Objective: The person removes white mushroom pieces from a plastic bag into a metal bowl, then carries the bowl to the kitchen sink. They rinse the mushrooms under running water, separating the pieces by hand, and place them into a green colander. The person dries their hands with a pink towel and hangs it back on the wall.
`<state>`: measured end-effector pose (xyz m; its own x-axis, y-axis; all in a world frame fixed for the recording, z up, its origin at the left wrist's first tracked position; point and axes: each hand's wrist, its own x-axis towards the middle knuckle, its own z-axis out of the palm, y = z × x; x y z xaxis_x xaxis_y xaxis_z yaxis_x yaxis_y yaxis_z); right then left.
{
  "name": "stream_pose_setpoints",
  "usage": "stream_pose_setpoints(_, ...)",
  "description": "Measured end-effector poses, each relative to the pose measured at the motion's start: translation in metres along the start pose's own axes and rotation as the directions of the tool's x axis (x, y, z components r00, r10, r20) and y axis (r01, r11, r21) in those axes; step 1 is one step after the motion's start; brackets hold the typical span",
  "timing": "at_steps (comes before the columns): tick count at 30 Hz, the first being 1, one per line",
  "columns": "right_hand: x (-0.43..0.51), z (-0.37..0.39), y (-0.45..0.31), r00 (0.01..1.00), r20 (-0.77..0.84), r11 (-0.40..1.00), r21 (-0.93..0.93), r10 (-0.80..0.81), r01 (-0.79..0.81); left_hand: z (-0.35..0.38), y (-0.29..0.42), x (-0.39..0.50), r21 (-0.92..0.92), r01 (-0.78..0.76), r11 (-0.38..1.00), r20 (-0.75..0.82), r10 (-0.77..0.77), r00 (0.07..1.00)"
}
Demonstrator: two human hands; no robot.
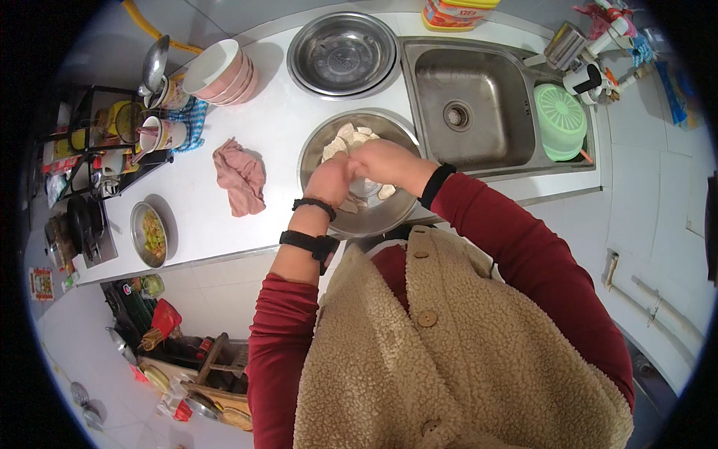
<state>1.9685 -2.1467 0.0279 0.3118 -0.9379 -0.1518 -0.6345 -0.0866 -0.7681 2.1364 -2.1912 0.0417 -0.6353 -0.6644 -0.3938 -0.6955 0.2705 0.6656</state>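
My left hand [328, 182] and my right hand [387, 163] meet over a wide stainless steel basin [387, 216] at the counter's front edge. Their fingers are bent together, and whatever is between them is hidden from above. Pale, thin food slices [346, 134] lie heaped at the basin's far side. A few more, such as a loose slice [386, 192], rest lower in the basin, partly covered by my hands.
Right of the basin is a steel sink [477, 112] with a green plastic basket [561, 120]. Stacked metal basins [343, 53] stand behind. To the left are a crumpled pink cloth [240, 178], pink bowls [221, 73] and a bowl of chopped food [149, 234].
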Motion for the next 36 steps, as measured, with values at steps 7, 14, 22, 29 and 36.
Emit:
stream_pose_setpoints(7, 0.002, 0.002, -0.006, 0.996, -0.074, 0.99, -0.123, 0.055, -0.064, 0.005, 0.004, 0.004, 0.117, 0.029, 0.993, -0.129, -0.014, 0.992)
stream_pose_setpoints(14, 0.001, 0.008, -0.002, 0.985, -0.136, 0.987, -0.104, 0.104, -0.119, 0.015, 0.005, 0.007, 0.129, 0.036, 0.991, -0.183, -0.012, 0.983)
stream_pose_setpoints(22, -0.002, 0.001, -0.002, 0.996, -0.089, 1.0, -0.03, -0.012, 0.01, 0.004, -0.002, -0.001, 0.043, -0.06, 0.997, -0.046, 0.062, 0.997)
stream_pose_setpoints(29, -0.007, 0.008, -0.009, 0.99, -0.137, 0.999, -0.044, 0.026, -0.032, 0.011, 0.003, -0.001, 0.202, 0.006, 0.979, -0.088, 0.012, 0.996)
stream_pose_setpoints(36, -0.001, 0.017, 0.0, 0.973, -0.193, 0.984, -0.1, 0.124, -0.145, 0.022, -0.001, 0.009, 0.258, 0.117, 0.959, -0.169, -0.075, 0.983)
